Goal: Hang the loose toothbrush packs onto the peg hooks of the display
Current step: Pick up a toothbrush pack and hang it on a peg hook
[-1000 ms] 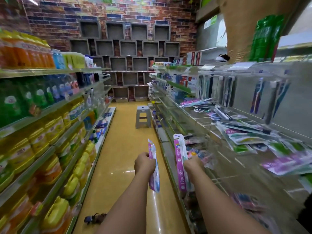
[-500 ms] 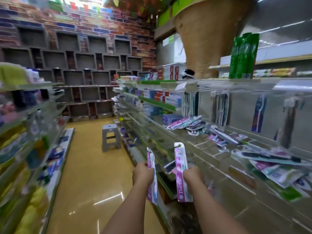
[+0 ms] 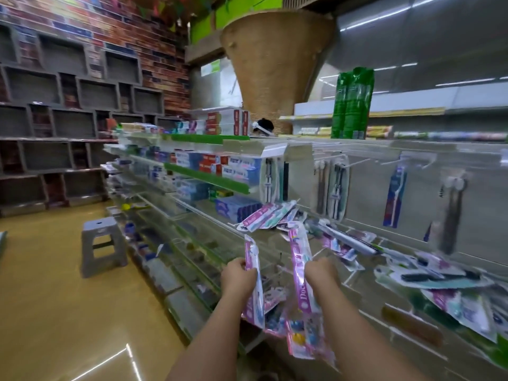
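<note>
Two packs in hand, pegs not yet reached

At lower centre the left hand [image 3: 237, 279] grips a pink pack [image 3: 252, 253] and the right hand [image 3: 322, 273] a second pack [image 3: 297, 257]. With the peg hooks [image 3: 357, 163] at upper right (blurred), a hang hole could miss its tip and the pack drop.
</note>
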`<state>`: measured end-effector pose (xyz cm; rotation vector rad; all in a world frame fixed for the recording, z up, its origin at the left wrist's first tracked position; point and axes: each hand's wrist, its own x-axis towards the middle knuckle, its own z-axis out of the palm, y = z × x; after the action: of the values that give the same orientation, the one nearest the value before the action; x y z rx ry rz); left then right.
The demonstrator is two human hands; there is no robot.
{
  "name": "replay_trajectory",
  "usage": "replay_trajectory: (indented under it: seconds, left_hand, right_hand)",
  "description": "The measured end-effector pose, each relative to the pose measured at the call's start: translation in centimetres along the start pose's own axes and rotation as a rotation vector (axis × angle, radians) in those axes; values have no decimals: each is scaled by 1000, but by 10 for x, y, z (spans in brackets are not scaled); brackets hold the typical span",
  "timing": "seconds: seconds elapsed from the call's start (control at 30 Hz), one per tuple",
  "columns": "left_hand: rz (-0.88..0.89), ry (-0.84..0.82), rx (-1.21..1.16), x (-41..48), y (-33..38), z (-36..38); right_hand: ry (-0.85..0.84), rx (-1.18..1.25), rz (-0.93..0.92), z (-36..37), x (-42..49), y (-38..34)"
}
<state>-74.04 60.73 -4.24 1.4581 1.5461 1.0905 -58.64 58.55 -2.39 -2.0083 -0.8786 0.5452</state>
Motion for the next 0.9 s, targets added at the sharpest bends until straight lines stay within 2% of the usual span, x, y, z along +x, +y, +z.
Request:
replay_trajectory:
  seconds: [0.13, 0.3, 0.63, 0.9]
  left_hand:
    - [49, -66, -57, 36, 20, 20]
    - [100, -160, -86, 75, 53, 51]
    - [247, -451, -21, 100, 91, 128]
    - [326, -573, -32, 124, 106, 168]
  right_hand:
    - [60, 56, -1, -10, 35, -12]
    - [208, 120, 116, -28, 73, -22]
    - [405, 29, 156, -63, 103, 1]
    - [486, -40, 186, -69, 122, 2]
